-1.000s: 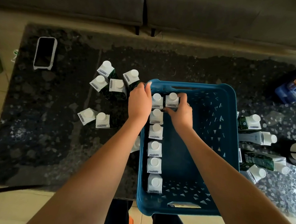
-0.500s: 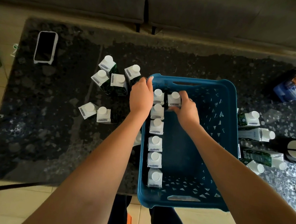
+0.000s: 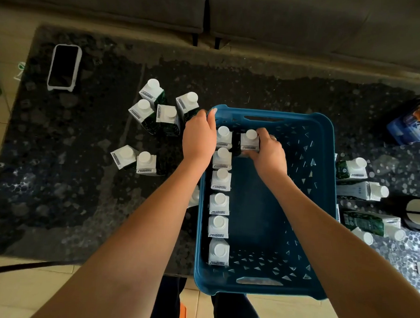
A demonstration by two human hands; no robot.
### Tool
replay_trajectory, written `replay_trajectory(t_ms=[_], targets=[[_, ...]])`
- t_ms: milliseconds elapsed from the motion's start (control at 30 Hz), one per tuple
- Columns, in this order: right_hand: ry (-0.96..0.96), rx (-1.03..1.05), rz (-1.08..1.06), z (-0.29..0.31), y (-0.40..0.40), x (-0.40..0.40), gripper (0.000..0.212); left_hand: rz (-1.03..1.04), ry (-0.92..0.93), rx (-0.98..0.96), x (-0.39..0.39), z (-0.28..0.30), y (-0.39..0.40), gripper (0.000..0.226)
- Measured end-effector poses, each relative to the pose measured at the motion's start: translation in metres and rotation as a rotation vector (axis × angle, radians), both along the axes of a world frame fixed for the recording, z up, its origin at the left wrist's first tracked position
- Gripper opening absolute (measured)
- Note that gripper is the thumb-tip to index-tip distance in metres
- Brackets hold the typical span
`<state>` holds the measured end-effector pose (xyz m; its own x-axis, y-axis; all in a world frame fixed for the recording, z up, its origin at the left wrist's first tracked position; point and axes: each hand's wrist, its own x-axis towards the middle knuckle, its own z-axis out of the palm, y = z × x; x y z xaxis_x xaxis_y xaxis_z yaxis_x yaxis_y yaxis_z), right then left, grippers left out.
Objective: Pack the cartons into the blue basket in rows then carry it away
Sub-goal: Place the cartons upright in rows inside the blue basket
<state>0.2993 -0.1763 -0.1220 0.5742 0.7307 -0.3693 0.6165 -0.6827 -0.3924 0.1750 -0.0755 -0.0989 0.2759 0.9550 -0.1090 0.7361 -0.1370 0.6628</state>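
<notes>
Head view, over a dark speckled table (image 3: 57,175): right hand (image 3: 268,154) inside the blue basket (image 3: 323,213), fingers curled round a white-capped carton (image 3: 250,140) at the far end, apparently seating it upright as the first of a second row. Left hand (image 3: 199,137) draped over the basket's left rim near the far corner, fingers curled on the edge, seemingly to steady the basket against the push of packing. First row of six cartons (image 3: 220,203) upright along the left wall, caps up, labels alike, leaving most of the floor free for further rows. Loose cartons left to pack: standing cluster of four (image 3: 163,107) just beyond the left hand, a pair (image 3: 136,158) nearer, one partly hidden behind the left forearm, and toppled cartons (image 3: 363,191) lying just beside the right wall. Phone (image 3: 64,67) well apart at the far left corner, blue bottle (image 3: 415,121) at the far right, black-and-white object (image 3: 419,214) at the right edge. Grey sofa (image 3: 211,13) beyond the table. Nothing visibly barring the reach to either pile.
</notes>
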Motion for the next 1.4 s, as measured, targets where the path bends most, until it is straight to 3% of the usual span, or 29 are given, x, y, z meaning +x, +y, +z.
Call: replay_trajectory(t_ms=[967, 1167, 1300, 1400], targets=[[0.065, 0.106, -0.059, -0.004, 0.0, -0.016, 0.053, 0.002, -0.011, 0.015, 0.0, -0.003, 0.002, 0.044], [0.072, 0.095, -0.091, 0.001, -0.01, -0.028, 0.068, -0.025, 0.036, 0.0, -0.002, 0.002, 0.002, 0.045], [-0.014, 0.273, -0.093, 0.034, -0.022, -0.052, 0.059, -0.107, 0.045, -0.136, -0.011, 0.013, 0.002, 0.054], [-0.004, 0.502, -0.001, 0.067, -0.02, -0.078, 0.056, -0.351, 0.174, 0.121, -0.055, 0.021, 0.009, 0.044]])
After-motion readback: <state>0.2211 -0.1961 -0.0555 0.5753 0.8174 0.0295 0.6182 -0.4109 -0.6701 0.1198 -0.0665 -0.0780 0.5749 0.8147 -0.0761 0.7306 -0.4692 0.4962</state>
